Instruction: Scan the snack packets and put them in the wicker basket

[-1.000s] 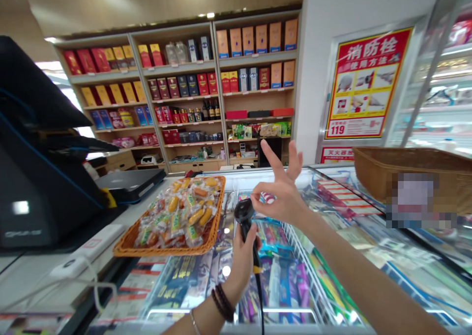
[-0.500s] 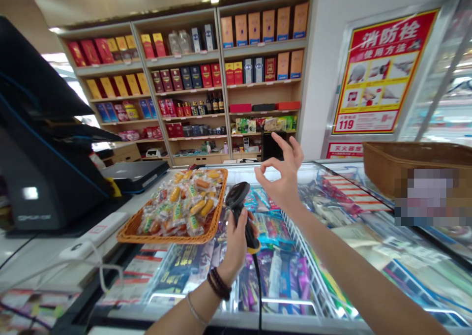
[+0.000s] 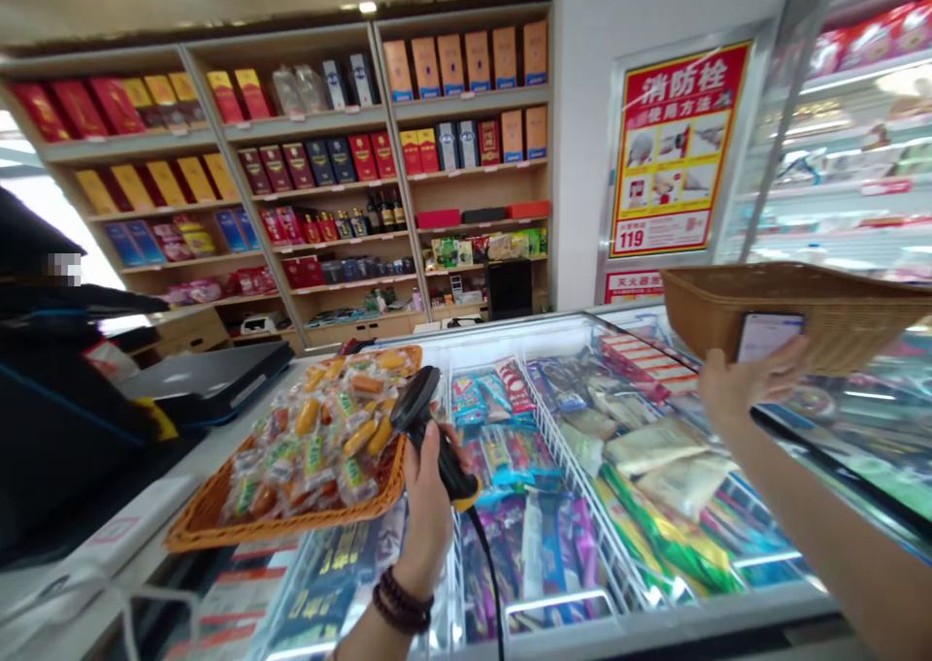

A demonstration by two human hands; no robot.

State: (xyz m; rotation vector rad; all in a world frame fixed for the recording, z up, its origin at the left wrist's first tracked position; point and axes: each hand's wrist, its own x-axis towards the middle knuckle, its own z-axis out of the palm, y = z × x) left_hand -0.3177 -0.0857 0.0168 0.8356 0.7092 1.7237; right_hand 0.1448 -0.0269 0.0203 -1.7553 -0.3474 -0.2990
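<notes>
My left hand [image 3: 429,496] is wrapped round the handle of a black and yellow barcode scanner [image 3: 416,404], its cable hanging down over the glass-topped freezer [image 3: 510,336]. Just left of the scanner head sits an orange wicker basket [image 3: 291,523] of wrapped snacks [image 3: 313,447]. On the right, my right hand [image 3: 753,380] reaches out with fingers apart, beside a phone [image 3: 770,336] with a lit screen in front of a brown woven basket [image 3: 837,297]. Whether the fingers touch the phone cannot be made out.
Frozen packets [image 3: 553,535] lie in wire baskets under the glass. A dark terminal [image 3: 65,428], a flat black device [image 3: 211,380] and a white power strip [image 3: 131,525] with cables stand at the left. Shelves of boxes [image 3: 320,161] line the back wall.
The view has turned right. My right hand has gone from a ring-shaped finger gesture near the middle to spread fingers by the phone. My left hand still holds the scanner.
</notes>
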